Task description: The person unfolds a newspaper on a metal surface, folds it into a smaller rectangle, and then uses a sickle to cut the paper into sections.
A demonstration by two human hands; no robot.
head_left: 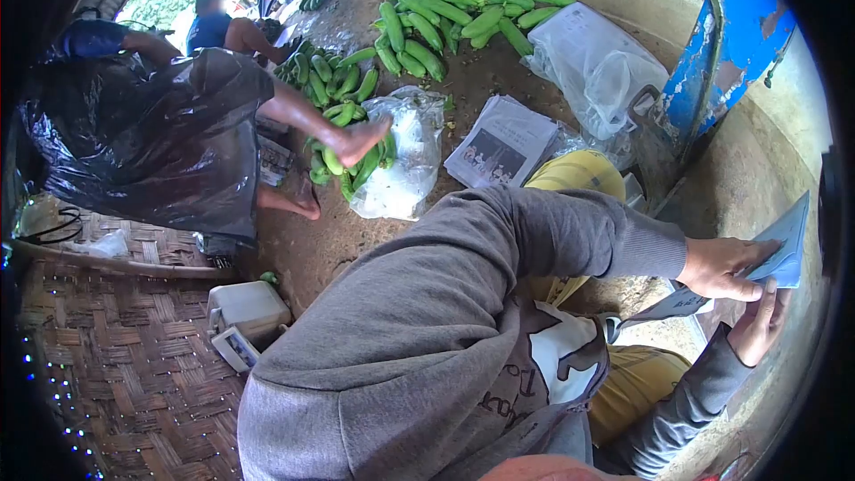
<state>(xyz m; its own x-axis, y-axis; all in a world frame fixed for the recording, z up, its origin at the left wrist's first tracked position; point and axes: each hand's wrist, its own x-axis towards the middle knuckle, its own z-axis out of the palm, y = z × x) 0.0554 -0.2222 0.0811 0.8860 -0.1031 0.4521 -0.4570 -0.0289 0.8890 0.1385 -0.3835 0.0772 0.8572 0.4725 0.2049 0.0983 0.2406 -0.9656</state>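
Observation:
My left hand (720, 267) reaches out to the right side of the head view from a grey sleeve. It grips a folded sheet of blue paper (788, 236), with the thumb along the lower edge. Just below, my right hand (757, 328) has its fingers pressed together at the paper's bottom edge, touching it. The paper stands tilted close to the wall, and part of it is hidden by my fingers. A printed sheet (670, 305) lies near my lap, partly covered by my left arm.
Green cucumber-like vegetables (436, 13) are piled on the floor. Nearby are a newspaper stack (503, 138), a clear plastic bag (405, 160) and a white bag (592, 58). A person's bare foot (363, 141) rests over the vegetables. A woven mat (134, 365) and white container (249, 307) are lower left.

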